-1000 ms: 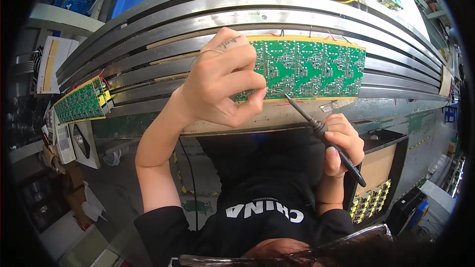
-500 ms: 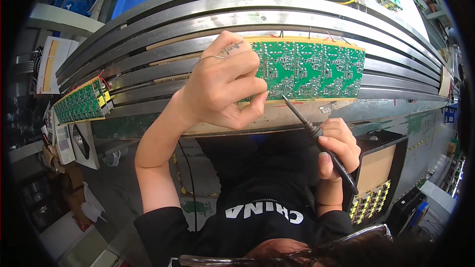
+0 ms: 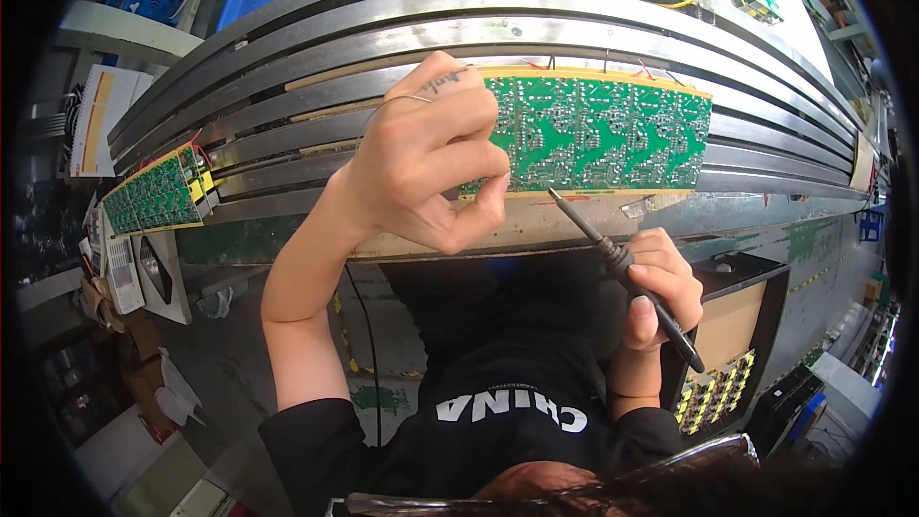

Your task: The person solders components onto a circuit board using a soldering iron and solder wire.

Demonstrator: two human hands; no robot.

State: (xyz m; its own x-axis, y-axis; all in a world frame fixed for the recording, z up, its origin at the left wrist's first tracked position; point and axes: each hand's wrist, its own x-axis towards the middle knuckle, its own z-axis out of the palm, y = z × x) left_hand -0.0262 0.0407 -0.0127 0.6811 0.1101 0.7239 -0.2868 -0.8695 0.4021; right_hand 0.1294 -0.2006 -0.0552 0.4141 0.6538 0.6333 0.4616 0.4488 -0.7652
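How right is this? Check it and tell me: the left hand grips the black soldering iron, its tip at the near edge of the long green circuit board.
Wrong hand: the head view shows the right hand gripping the black soldering iron. Its tip is indeed at the near edge of the long green circuit board.

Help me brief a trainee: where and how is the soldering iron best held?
Best, probably, by its thick black handle, from the near right side, where the right hand has its grip: the handle slants down-right, while the slim metal shaft, possibly hot, points up-left toward the circuit board.
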